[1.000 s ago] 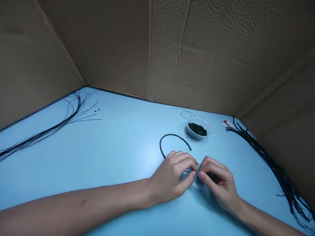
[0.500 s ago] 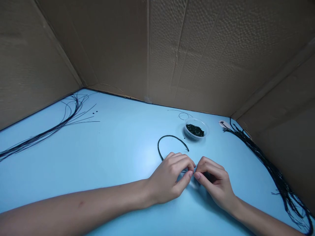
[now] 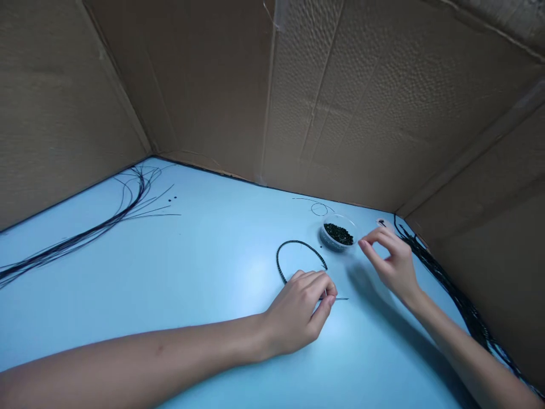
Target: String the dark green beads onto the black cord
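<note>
Fingers, left hand (image 3: 300, 309): thumb and forefinger pressed together on a thin black cord (image 3: 338, 299), whose bare tip sticks out to the right of the pinch; the other fingers are curled, and the hand rests on the table (image 3: 204, 267).
Fingers, right hand (image 3: 394, 261): raised above the table, thumb and forefinger drawn close with tips pointing toward the cup; whether anything lies between them cannot be told; they touch neither cup nor cord.
Beaded cord (image 3: 293, 253): the strung part of the same cord, dark beads along it, lying in an arch on the table from behind the left hand's knuckles up and over to a free end near the cup.
Bead cup (image 3: 338, 234): small clear plastic cup holding dark beads, upright on the table, just left of the right hand's fingertips and beyond the beaded arch.
Loose cords, left (image 3: 85, 233): long bundle of thin black strands fanned along the table's far left, well apart from both hands; two stray beads lie beside the fanned ends.
Finished strands, right (image 3: 451, 289): dark bundle lying along the right wall, passing behind the right wrist.
Stray thread (image 3: 317, 207): small curl of thin thread beyond the cup.
Surround: brown cardboard walls (image 3: 361, 102) enclose the light blue table on three sides.
</note>
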### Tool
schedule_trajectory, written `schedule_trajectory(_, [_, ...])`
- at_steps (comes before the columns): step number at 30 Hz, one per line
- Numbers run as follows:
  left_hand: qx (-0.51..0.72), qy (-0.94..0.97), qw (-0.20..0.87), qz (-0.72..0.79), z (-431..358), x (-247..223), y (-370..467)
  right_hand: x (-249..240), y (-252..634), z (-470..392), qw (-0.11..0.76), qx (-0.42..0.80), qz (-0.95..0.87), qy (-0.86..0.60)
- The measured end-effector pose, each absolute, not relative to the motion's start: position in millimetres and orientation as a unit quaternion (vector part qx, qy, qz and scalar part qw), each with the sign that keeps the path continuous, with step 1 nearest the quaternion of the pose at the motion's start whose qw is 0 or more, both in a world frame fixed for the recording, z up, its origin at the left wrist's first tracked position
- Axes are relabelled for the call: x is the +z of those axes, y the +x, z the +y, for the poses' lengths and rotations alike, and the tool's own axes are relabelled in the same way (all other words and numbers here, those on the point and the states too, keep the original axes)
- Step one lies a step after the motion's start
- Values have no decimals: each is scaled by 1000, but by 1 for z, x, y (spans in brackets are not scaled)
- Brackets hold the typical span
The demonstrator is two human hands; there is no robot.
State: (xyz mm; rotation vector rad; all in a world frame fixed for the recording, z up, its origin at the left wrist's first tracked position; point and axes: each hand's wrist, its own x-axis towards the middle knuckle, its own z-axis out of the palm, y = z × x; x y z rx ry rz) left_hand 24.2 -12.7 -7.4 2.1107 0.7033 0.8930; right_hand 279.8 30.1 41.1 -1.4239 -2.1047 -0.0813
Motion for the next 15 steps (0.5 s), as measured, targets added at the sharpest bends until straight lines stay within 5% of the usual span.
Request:
schedule_trajectory(8, [351, 818, 362, 276, -12, -9, 25, 51, 286, 112, 66, -28, -826, -559])
schedule_trajectory(15, [344, 814, 374, 281, -13, -8, 25, 55, 279, 120, 56, -4, -826, -560])
